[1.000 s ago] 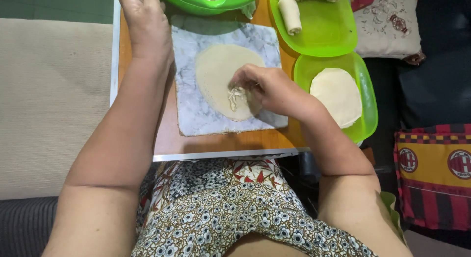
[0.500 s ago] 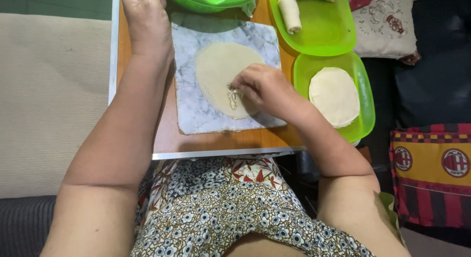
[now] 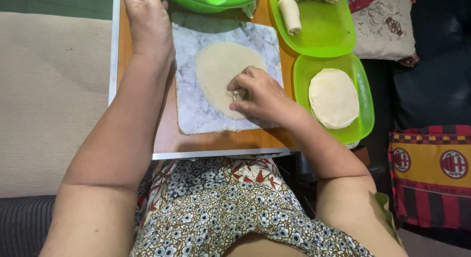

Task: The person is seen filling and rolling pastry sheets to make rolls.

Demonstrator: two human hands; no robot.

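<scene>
Filling [image 3: 237, 94] sits pinched under the right hand [image 3: 260, 96], fingertips closed on it near the round wrapper's [image 3: 221, 73] near right edge, on the marble board [image 3: 196, 109]. The left hand [image 3: 147, 21] lies flat (fingers relaxed) at the board's far left, probably steadying it.

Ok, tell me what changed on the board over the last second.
Little moved. The right hand shifted slightly toward the near edge of the round wrapper, its fingertips pinching a small bit of filling throughout. The left hand stayed flat at the far left of the marble board. The stack of wrappers in the green tray and the rolled piece did not move.
</scene>
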